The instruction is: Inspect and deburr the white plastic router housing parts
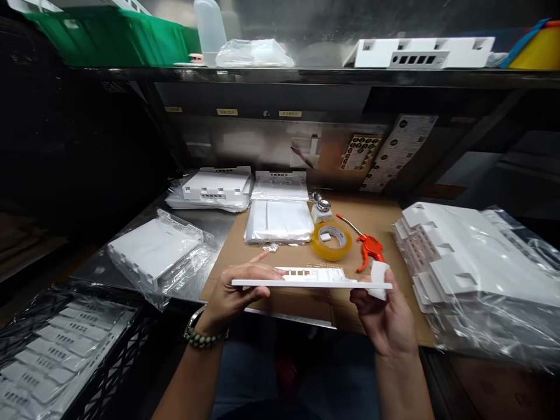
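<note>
A white panel [306, 284] is being held edge-on at the lower centre of the frame, its long axis running left to right between the hands. The left hand [240, 286] is pinching its left end, fingers above, thumb beneath; the right hand [385, 318], equally near, is gripping a white slip [378, 272] at the right end with curled fingers. Beyond, as I am watching, tape [321, 251] and a red air gun [371, 247] are resting on cardboard [236, 251].

Past the left hand [240, 284], bare cardboard [230, 249] leaves a way forward to the bagged white parts [280, 220] — but beyond the right hand [387, 318], yellow tape [331, 254], a red blow gun [371, 247] and a bulky wrapped stack [476, 256] hem in the space.
</note>
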Available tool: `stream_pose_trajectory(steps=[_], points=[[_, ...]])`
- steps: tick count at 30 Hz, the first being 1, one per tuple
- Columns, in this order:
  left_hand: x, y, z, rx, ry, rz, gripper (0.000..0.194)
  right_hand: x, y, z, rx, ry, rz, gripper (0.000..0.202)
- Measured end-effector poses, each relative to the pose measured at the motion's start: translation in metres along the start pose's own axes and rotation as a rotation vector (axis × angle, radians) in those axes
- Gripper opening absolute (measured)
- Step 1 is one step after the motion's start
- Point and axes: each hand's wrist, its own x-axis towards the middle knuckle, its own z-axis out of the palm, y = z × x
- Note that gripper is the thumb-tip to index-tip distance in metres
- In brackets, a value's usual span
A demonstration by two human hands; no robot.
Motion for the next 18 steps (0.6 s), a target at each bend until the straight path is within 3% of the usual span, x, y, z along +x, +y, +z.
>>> stream_pose_trajectory(steps=[6, 9, 11, 14, 16, 18], points=[[-0.002, -0.006, 0.001, 0.053, 0.003, 0.133, 0.025, 0.000, 0.004, 0.003, 0.022, -0.015, -0.041, 0.038], [-0.003, -0.009, 0.003, 0.079, -0.008, 0.212, 0.021, 0.009, 0.004, 0.000, -0.093, -0.020, -0.141, 0.045], [-0.004, -0.011, 0.006, 0.109, 0.001, 0.250, 0.022, 0.014, 0.001, -0.001, -0.269, 0.041, -0.368, 0.045], [-0.006, -0.013, 0.014, 0.219, 0.035, 0.311, 0.036, 0.006, -0.003, 0.007, -0.636, 0.157, -0.842, 0.028], [-0.006, -0.014, 0.019, 0.300, 0.033, 0.375, 0.041, -0.014, -0.002, 0.022, -0.869, 0.022, -1.006, 0.017], [-0.006, -0.015, 0.024, 0.348, 0.007, 0.423, 0.043, -0.039, 0.003, 0.042, -1.001, -0.227, -1.053, 0.019]])
